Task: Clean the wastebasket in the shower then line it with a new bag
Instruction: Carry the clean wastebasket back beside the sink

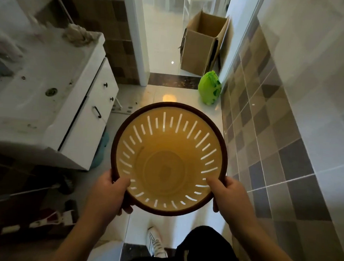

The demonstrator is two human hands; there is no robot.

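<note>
we've got the wastebasket (169, 159) up off the floor and held out in front of us, mouth towards the camera, so we look straight down into it. our left hand (110, 190) grips the near-left part of the rim, thumb hooked inside and the fingers (127, 208) curled under the outside. our right hand (226, 194) does the same on the near-right, thumb over the lip and fingers wrapped round the outer edge. two hands set apart on the rim keep a wide, light tub level, and holding it open-side-up lets us check the inside as we go

now the basket itself: a round plastic tub, yellowish inside, with a dark brown band round the rim. slim slots run in a ring through the wall and light shows through them. the bottom is solid, with faint moulded circles. no bag in it and nothing lying in it that we can see, so lining is not yet done; whether it's wet we can't tell

round about us, a white sink cabinet (85, 114) stands to the left, tiled wall to the right, a green bag (208, 88) sits on the floor by the doorway, and a cardboard box (200, 46) beyond it
</note>
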